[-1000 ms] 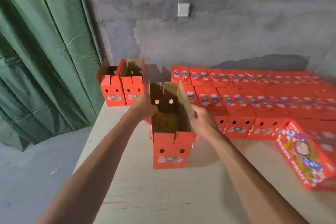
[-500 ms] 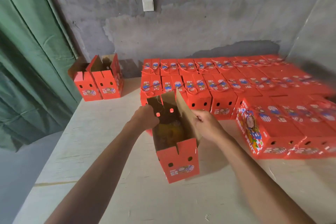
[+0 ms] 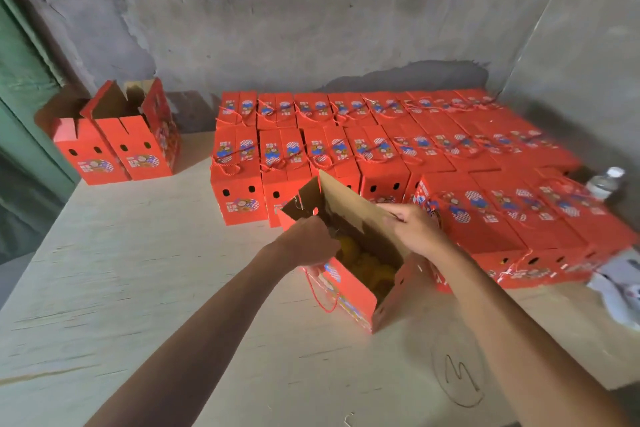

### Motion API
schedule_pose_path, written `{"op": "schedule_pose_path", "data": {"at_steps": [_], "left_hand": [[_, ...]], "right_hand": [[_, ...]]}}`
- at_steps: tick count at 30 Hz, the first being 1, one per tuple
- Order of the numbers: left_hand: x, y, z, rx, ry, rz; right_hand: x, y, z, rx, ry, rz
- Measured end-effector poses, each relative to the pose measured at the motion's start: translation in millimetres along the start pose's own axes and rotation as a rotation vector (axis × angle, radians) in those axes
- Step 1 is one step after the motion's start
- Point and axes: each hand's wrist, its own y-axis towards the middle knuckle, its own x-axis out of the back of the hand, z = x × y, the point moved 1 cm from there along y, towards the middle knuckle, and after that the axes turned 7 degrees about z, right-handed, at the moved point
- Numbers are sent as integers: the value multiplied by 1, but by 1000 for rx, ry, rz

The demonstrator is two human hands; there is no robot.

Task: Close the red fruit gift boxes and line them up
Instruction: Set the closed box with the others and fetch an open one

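An open red fruit gift box (image 3: 349,295) stands at an angle on the wooden table (image 3: 138,288), with yellow fruit showing inside. My left hand (image 3: 308,243) grips its left top flap. My right hand (image 3: 415,229) pinches the raised brown inner flap on the right side. A red cord handle hangs down the box's left face. Behind it, several closed red boxes (image 3: 346,156) stand packed in rows against the wall. Two more open boxes (image 3: 114,146) stand at the far left.
A clear plastic water bottle (image 3: 606,182) lies at the right behind the closed boxes. White material (image 3: 620,288) sits at the right table edge. A green curtain (image 3: 20,87) hangs on the left, past the table's edge. A grey concrete wall backs the table.
The open box has moved right and nearer the rows of closed boxes and has turned at an angle. Both hands stay on its flaps. The view has shifted right.
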Motion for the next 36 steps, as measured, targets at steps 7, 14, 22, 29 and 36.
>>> {"op": "schedule_pose_path", "data": {"at_steps": [7, 14, 22, 29, 36], "left_hand": [[4, 9, -23, -177, 505, -100], [-2, 29, -51, -320, 534, -162], [-60, 21, -100, -393, 384, -129], [-80, -7, -91, -313, -52, -290], [-97, -11, -63, -82, -349, -249]], "right_hand": [[12, 25, -19, 30, -138, -23], [20, 33, -26, 110, -159, -95], [16, 51, -3, 220, -181, 247], [15, 42, -11, 204, -251, 162], [39, 35, -55, -81, -151, 95]]}}
